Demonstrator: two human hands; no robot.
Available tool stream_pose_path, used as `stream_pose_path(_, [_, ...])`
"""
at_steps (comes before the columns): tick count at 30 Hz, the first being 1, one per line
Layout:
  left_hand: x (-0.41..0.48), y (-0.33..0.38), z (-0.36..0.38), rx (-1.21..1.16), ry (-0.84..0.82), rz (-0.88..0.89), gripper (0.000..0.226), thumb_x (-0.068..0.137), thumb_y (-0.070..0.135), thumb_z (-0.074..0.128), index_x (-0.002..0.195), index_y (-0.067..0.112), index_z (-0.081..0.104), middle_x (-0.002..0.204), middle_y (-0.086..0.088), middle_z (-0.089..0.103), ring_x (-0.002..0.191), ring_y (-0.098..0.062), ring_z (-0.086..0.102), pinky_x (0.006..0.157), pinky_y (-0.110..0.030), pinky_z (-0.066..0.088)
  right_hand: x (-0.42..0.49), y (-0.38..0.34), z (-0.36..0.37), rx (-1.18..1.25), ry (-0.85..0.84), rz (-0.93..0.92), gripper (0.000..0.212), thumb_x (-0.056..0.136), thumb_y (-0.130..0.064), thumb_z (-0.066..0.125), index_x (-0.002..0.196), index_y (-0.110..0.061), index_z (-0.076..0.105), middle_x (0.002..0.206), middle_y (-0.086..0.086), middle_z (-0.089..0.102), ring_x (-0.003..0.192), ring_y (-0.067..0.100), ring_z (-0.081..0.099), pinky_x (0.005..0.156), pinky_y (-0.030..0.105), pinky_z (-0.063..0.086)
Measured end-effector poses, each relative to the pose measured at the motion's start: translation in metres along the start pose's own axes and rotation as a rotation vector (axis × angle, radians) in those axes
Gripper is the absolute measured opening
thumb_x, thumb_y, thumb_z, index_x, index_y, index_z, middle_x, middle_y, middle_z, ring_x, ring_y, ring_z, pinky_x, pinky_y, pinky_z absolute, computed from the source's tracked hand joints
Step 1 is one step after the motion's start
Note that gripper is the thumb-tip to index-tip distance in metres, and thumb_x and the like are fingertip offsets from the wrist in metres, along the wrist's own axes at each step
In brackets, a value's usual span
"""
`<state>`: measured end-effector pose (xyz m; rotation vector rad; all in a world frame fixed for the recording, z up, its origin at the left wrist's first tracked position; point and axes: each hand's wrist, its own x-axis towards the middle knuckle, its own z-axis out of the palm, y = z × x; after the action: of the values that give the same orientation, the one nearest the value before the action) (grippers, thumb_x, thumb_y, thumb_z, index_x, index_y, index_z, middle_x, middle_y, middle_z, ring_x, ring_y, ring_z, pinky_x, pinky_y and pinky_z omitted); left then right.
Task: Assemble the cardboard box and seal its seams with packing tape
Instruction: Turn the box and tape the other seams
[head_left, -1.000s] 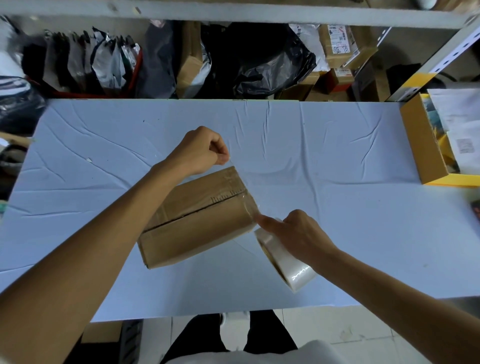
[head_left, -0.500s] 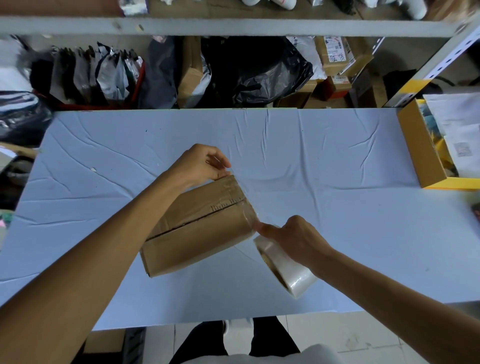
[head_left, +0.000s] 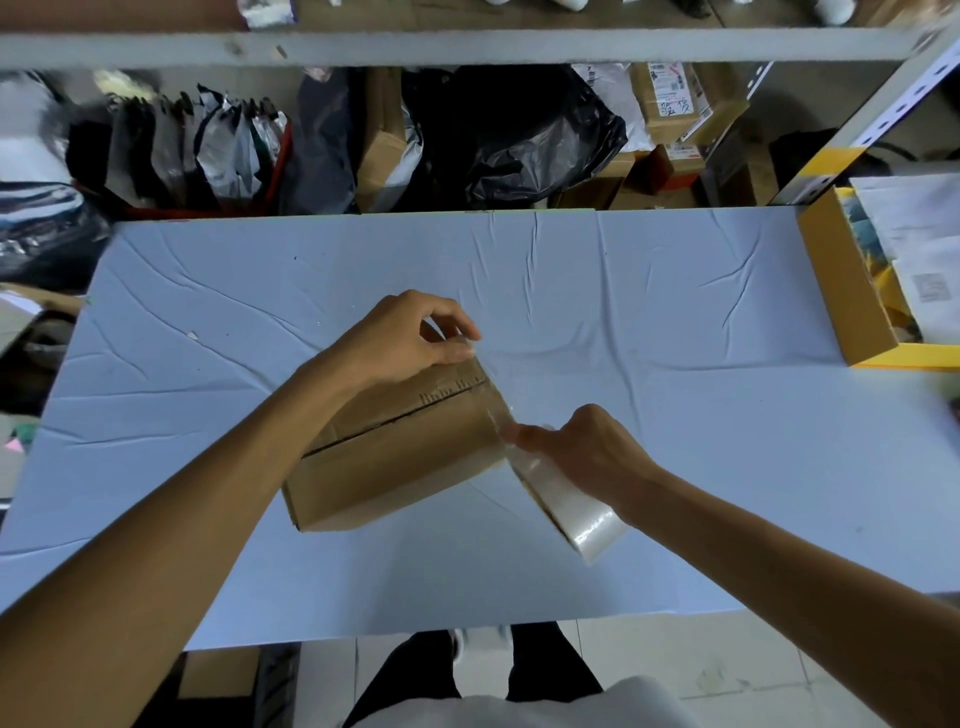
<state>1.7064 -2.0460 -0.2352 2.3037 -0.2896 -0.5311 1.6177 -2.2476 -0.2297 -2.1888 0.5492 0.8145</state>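
Left grip (head_left: 410, 338) pinched on tape strip (head_left: 494, 402) at far end corner of cardboard box (head_left: 395, 452). Right grip (head_left: 587, 457) curled round tape roll (head_left: 576, 514), thumb against box end. Box lies mid-table (head_left: 675, 312), nearer near edge.

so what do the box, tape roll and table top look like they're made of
Box: brown cardboard, matte, with a dark seam between its flaps. Tape roll: clear plastic film, glossy, milky where layered. Table top: probably a thin pale sheet or paper cover, matte and creased.
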Motion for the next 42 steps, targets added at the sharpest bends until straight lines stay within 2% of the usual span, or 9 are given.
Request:
stream_pose_path(5, [0.001, 0.0, 0.0, -0.067, 0.082, 0.022, 0.027, 0.083, 0.023, 0.073, 0.108, 0.025, 0.063, 0.096, 0.003, 0.066, 0.088, -0.012, 0.063, 0.076, -0.017, 0.048, 0.009, -0.006, -0.003, -0.015, 0.041, -0.019, 0.06, 0.071, -0.06, 0.071, 0.063, -0.013, 0.034, 0.061, 0.0, 0.035, 0.052, 0.017, 0.031, 0.049, 0.029, 0.025])
stream_pose_path(11, [0.001, -0.002, 0.002, -0.033, 0.13, 0.077, 0.009, 0.087, 0.019, 0.067, 0.094, 0.023, 0.063, 0.096, 0.002, 0.064, 0.09, -0.008, 0.061, 0.076, -0.017, 0.047, 0.014, -0.007, -0.006, -0.005, 0.083, -0.029, 0.062, 0.076, -0.061, 0.067, 0.061, -0.014, 0.028, 0.059, 0.0, 0.031, 0.051, 0.018, 0.028, 0.049, 0.028, 0.023])
stream_pose_path(13, [0.003, -0.006, 0.004, -0.036, 0.121, 0.091, 0.006, 0.088, 0.018, 0.066, 0.091, 0.023, 0.066, 0.099, 0.004, 0.064, 0.091, -0.007, 0.06, 0.079, -0.022, 0.05, 0.013, -0.004, -0.005, -0.022, 0.082, -0.028, 0.065, 0.074, -0.065, 0.065, 0.06, -0.015, 0.027, 0.058, 0.0, 0.031, 0.05, 0.018, 0.027, 0.049, 0.028, 0.023])
stream_pose_path(22, [0.006, -0.005, 0.005, 0.03, 0.068, 0.118, 0.01, 0.091, 0.013, 0.062, 0.096, 0.017, 0.07, 0.099, 0.006, 0.065, 0.091, -0.008, 0.06, 0.075, -0.015, 0.046, 0.011, -0.001, -0.006, -0.019, 0.078, -0.039, 0.068, 0.072, -0.067, 0.066, 0.059, -0.016, 0.024, 0.058, -0.001, 0.028, 0.05, 0.017, 0.024, 0.05, 0.03, 0.02])
stream_pose_path(27, [0.007, 0.001, 0.006, 0.11, 0.05, 0.13, 0.013, 0.093, 0.01, 0.058, 0.092, 0.014, 0.07, 0.096, 0.004, 0.062, 0.09, -0.013, 0.057, 0.08, -0.024, 0.046, 0.009, 0.0, -0.007, 0.03, 0.077, -0.071, 0.068, 0.072, -0.063, 0.069, 0.059, -0.016, 0.021, 0.057, -0.001, 0.023, 0.052, 0.018, 0.021, 0.051, 0.03, 0.017])
stream_pose_path(30, [0.007, 0.001, 0.007, 0.14, 0.054, 0.119, 0.018, 0.094, 0.008, 0.055, 0.09, 0.018, 0.069, 0.096, 0.004, 0.059, 0.091, -0.013, 0.056, 0.082, -0.027, 0.046, 0.006, 0.003, -0.007, 0.059, 0.06, -0.098, 0.064, 0.072, -0.054, 0.071, 0.057, -0.016, 0.022, 0.053, 0.0, 0.024, 0.051, 0.018, 0.024, 0.051, 0.031, 0.019])
stream_pose_path(34, [0.005, -0.001, 0.015, 0.065, 0.061, 0.138, 0.035, 0.094, -0.005, 0.045, 0.089, 0.022, 0.068, 0.095, 0.002, 0.052, 0.093, -0.007, 0.054, 0.083, -0.019, 0.043, 0.002, 0.007, -0.01, 0.089, 0.009, -0.165, 0.044, 0.073, -0.036, 0.068, 0.062, -0.01, 0.035, 0.062, 0.008, 0.03, 0.059, 0.02, 0.031, 0.053, 0.032, 0.021])
stream_pose_path(38, [0.005, 0.003, 0.018, 0.12, 0.059, 0.184, 0.042, 0.09, -0.011, 0.042, 0.083, 0.02, 0.07, 0.094, 0.005, 0.055, 0.098, -0.014, 0.046, 0.092, -0.036, 0.046, 0.002, 0.009, -0.012, 0.128, -0.044, -0.182, 0.042, 0.076, -0.036, 0.069, 0.065, -0.009, 0.04, 0.065, 0.01, 0.033, 0.06, 0.02, 0.033, 0.054, 0.032, 0.023])
stream_pose_path(42, [0.006, 0.004, 0.016, 0.188, 0.025, 0.208, 0.053, 0.086, -0.017, 0.04, 0.086, 0.026, 0.071, 0.093, 0.007, 0.056, 0.1, -0.011, 0.039, 0.093, -0.034, 0.046, 0.002, 0.009, -0.015, 0.141, -0.067, -0.178, 0.046, 0.076, -0.036, 0.07, 0.064, -0.008, 0.036, 0.065, 0.011, 0.029, 0.061, 0.021, 0.03, 0.052, 0.03, 0.02])
